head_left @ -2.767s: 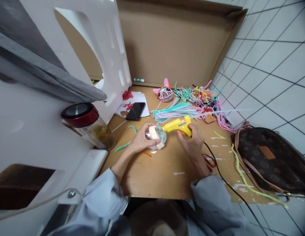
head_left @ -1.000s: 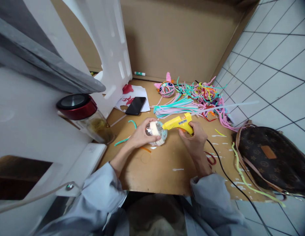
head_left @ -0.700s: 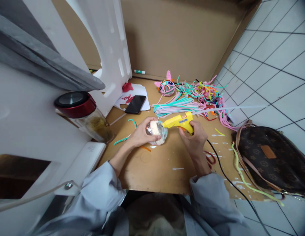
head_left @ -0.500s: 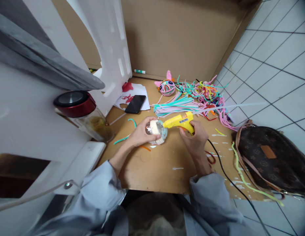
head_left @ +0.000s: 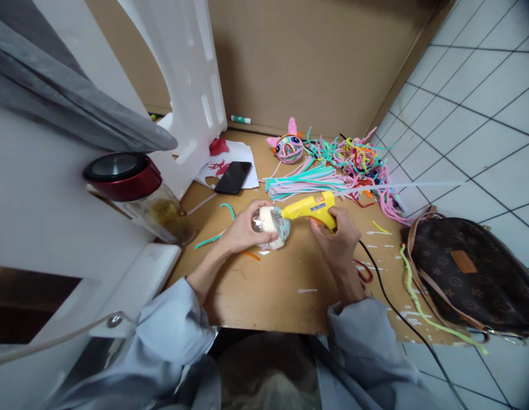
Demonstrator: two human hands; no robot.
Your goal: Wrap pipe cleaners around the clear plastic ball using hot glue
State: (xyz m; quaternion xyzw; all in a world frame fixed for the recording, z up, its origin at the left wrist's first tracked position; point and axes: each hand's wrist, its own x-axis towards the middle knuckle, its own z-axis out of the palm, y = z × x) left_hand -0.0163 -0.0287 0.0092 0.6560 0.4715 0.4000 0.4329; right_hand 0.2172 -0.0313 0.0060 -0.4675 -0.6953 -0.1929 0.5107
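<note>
My left hand [head_left: 244,229] is closed round a clear ball [head_left: 283,232] with a cream-coloured band across its middle and pale blue material on its right side. In my right hand [head_left: 337,234] is a yellow hot glue gun [head_left: 311,209], my fingers wrapped round its handle. Its nozzle points left and meets the ball near the cream band; whether it touches I cannot tell. A long translucent glue stick [head_left: 401,185] sticks out of the gun's back, and a black cord [head_left: 386,293] runs down from the handle.
Behind the ball lie a bundle of pipe cleaners [head_left: 304,183], a tangled heap [head_left: 362,156] and a pink-eared ball figure [head_left: 288,148]. To the left are a phone [head_left: 233,177] and a glass flask [head_left: 162,210]. A brown handbag [head_left: 473,273] stands right, near red-handled scissors [head_left: 364,272].
The whole view has shifted slightly. Both hands keep their hold, and the glue gun's nozzle stays at the ball.
</note>
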